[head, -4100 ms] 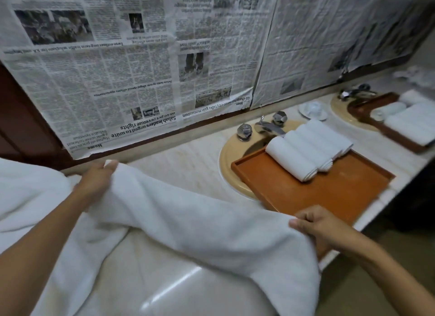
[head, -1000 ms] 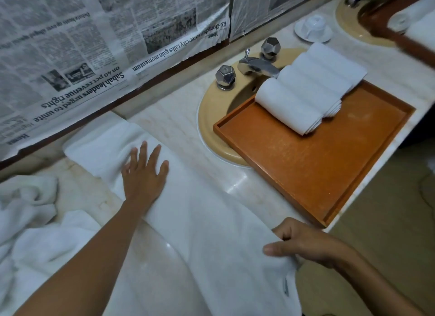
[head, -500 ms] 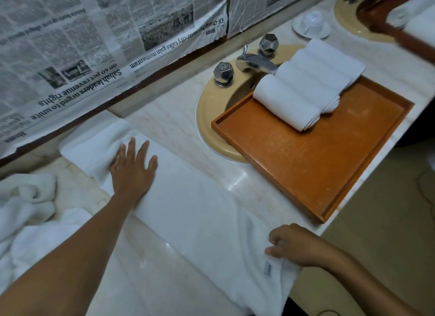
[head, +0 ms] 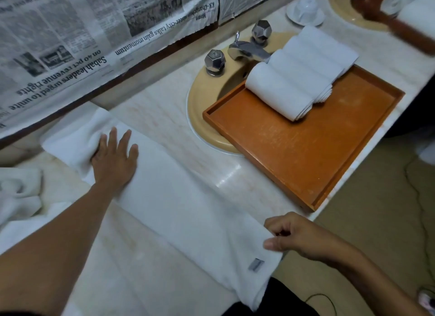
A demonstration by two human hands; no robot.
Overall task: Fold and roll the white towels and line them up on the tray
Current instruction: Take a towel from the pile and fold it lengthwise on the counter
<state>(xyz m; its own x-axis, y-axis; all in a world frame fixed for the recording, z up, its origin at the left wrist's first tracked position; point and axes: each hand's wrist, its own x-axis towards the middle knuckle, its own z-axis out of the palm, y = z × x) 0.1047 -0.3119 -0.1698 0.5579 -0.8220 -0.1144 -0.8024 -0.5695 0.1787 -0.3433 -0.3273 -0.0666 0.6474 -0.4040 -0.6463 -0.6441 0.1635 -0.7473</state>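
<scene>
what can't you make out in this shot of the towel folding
- Head view: the grey label on the flat towel has print too small to read.
- Head view: the second tray at top right is blurred and cut by the frame edge; its towel count is unclear.
- Head view: the loose towel pile runs off the left edge.
- Head view: the orange tray covers most of the sink.

Left hand point(head: 115, 160), right hand point(head: 299, 238): both bare, forearms bare too. I make out black clothing point(head: 277, 300) at bottom edge.
</scene>
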